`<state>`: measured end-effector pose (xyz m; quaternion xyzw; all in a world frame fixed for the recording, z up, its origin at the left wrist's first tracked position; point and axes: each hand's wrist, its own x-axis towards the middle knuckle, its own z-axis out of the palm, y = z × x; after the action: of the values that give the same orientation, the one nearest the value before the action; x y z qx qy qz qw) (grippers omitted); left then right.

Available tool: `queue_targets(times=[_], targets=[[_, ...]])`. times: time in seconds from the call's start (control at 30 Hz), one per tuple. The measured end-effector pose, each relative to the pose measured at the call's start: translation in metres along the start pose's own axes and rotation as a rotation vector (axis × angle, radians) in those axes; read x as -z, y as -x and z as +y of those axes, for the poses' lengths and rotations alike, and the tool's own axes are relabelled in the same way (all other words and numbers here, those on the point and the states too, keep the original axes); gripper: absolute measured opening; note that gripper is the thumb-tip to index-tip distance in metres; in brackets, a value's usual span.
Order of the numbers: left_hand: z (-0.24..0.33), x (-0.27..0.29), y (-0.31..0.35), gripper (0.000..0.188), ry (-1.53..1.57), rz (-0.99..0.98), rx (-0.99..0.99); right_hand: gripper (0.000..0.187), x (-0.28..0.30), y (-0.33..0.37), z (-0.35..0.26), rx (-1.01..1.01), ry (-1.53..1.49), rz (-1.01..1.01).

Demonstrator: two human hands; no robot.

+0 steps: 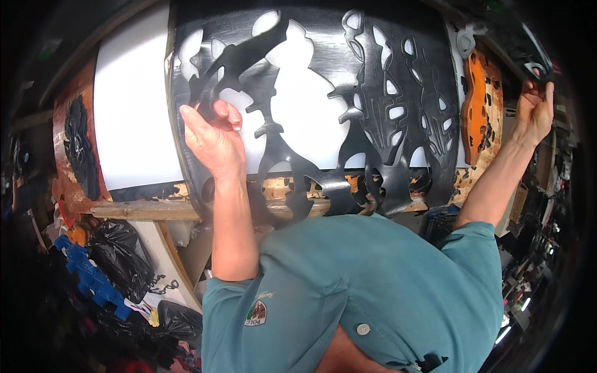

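Black cut-out sheet (320, 40) is laid over the wooden bench (146, 210). Teal shirt (385, 273) is worn. Black plastic bag (121, 252) is set below left, contents hidden. Black strip (252, 51) is angled up-right over the sheet, long axis diagonal, from the left hand (214, 138): fingers curled, grip can't be told. Black piece (542, 67) is pinched by the right hand (533, 115), far right. Lettered crest badge (255, 313) is borne on the shirt.

Your white panel (134, 93) is nearly blown out, black sheet (326, 43) throws glare up top, and your fisheye corners go dark, edges bending near the rim.
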<state>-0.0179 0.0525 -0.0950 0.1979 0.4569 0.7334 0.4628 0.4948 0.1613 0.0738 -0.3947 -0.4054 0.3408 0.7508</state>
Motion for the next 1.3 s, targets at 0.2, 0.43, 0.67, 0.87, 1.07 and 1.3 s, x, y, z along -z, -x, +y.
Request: queue_targets(times=[0.2, 0.43, 0.67, 0.87, 1.07, 1.3], targets=[[0.019, -0.007, 0.031, 0.056, -0.337, -0.225, 0.076, 0.013, -0.018, 0.109, 0.040, 0.367, 1.067, -0.265], [0.031, -0.036, 0.114, 0.064, -0.566, -0.350, 0.521, 0.030, -0.033, 0.220, 0.078, 0.334, 0.922, -0.941], [0.008, -0.062, 0.086, 0.036, -0.326, -0.507, 0.885, 0.044, -0.017, 0.229, 0.080, 0.246, 0.906, -0.978], [0.002, -0.082, 0.071, 0.028, -0.406, -0.607, 1.040, 0.052, -0.018, 0.231, 0.087, 0.245, 0.906, -0.936], [-0.011, -0.101, 0.068, 0.026, -0.519, -0.647, 1.025, 0.053, -0.011, 0.230, 0.086, 0.224, 0.877, -0.955], [-0.023, -0.110, 0.067, 0.033, -0.508, -0.636, 1.060, 0.058, -0.008, 0.228, 0.076, 0.223, 0.899, -1.052]])
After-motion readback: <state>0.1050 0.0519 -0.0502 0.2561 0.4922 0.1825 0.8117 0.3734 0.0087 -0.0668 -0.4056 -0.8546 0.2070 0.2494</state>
